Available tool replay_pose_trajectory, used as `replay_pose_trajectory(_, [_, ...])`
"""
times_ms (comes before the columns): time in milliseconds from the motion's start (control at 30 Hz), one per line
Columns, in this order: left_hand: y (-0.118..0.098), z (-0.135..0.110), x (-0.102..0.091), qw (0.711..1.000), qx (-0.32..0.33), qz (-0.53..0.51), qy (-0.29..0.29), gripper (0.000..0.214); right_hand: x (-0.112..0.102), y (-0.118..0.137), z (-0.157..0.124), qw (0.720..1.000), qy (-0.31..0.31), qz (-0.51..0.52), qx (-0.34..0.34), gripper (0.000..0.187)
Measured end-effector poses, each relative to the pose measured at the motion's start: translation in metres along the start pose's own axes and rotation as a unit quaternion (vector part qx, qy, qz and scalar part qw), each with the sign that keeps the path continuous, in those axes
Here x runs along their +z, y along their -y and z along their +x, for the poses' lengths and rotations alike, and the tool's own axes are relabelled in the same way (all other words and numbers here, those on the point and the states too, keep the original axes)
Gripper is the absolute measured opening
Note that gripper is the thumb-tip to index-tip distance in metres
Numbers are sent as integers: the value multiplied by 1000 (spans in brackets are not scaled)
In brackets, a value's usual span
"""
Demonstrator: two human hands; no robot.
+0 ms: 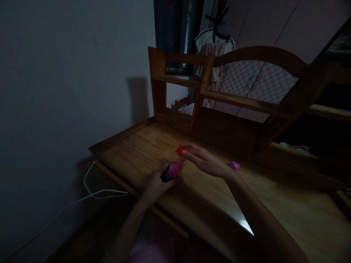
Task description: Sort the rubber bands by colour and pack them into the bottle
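The room is dim. My left hand (157, 183) is closed around a small pink and dark object (172, 170), perhaps a little bottle, just above the wooden desk (208, 204). My right hand (204, 160) reaches over from the right, its fingertips pinched on a small red piece (182, 149) right above the pink object. A small pink thing (234, 166) shows at the far side of my right wrist; whether it lies on the desk or sits on the wrist I cannot make out.
A wooden shelf unit (192, 91) stands along the back of the desk. A white cable (93, 191) hangs by the wall at the left. Clothes (215, 54) hang behind the shelf, before pale checked wardrobe doors (260, 84).
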State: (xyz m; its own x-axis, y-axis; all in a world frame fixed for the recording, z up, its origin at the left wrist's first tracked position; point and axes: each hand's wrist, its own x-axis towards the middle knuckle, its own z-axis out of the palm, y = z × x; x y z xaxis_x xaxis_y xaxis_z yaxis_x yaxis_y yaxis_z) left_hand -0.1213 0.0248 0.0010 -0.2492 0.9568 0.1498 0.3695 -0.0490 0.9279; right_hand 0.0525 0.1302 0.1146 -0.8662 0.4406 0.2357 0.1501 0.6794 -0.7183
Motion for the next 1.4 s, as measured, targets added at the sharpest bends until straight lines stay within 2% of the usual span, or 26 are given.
replay_pose_trajectory(100, [-1, 0, 0, 1000, 0, -2, -7, 55, 1, 1, 1, 1000, -7, 3, 5, 49])
replay_pose_trajectory(267, [1, -1, 0, 1000, -2, 20, -7, 56, 12, -5, -3, 999, 36, -15, 28, 43])
replay_pose_trajectory(367, [3, -1, 1, 1000, 2, 19, -8, 55, 14, -4, -4, 1000, 14, -10, 25, 43])
replay_pose_trajectory(467, [5, 0, 1, 1000, 2, 12, -23, 56, 12, -1, -1, 999, -28, 2, 16, 47])
replay_pose_trajectory(567, [4, 1, 1, 1000, -6, -4, -23, 60, 6, -7, 5, 994, -107, 7, 10, 54])
replay_pose_trajectory(633, [1, 0, 1, 999, -15, -8, -29, 61, 2, -18, 7, 985, -170, -11, 11, 56])
replay_pose_trajectory(700, [-4, -1, 1, 999, -26, -7, -36, 60, -3, -35, 7, 974, -218, -61, 24, 50])
replay_pose_trajectory(767, [-7, -1, 1, 998, -33, -8, -48, 58, -6, -58, 6, 964, -227, -130, 45, 37])
replay_pose_trajectory(833, [-8, 0, 2, 997, -30, -12, -63, 56, -8, -82, 6, 965, -186, -174, 62, 30])
replay_pose_trajectory(867, [-7, 1, 2, 997, -26, -13, -71, 55, -8, -93, 8, 969, -149, -187, 67, 35])
replay_pose_trajectory(1000, [-3, 2, 1, 996, -22, -3, -83, 54, -5, -120, 30, 968, 41, -226, 102, 75])
replay_pose_trajectory(1100, [-5, 2, 1, 996, -18, 1, -83, 52, 1, -121, 55, 946, 128, -250, 164, 90])
replay_pose_trajectory(1167, [-7, 1, 0, 997, -18, -2, -75, 51, 7, -117, 70, 935, 151, -271, 172, 87])
replay_pose_trajectory(1233, [-8, 1, -1, 998, -18, -4, -65, 51, 13, -114, 80, 932, 158, -283, 162, 75])
replay_pose_trajectory(1300, [-8, 1, -1, 998, -20, -4, -64, 51, 19, -112, 84, 933, 156, -285, 156, 61])
replay_pose_trajectory(1400, [-5, 2, -1, 998, -27, 4, -64, 53, 22, -111, 83, 937, 137, -280, 159, 53])
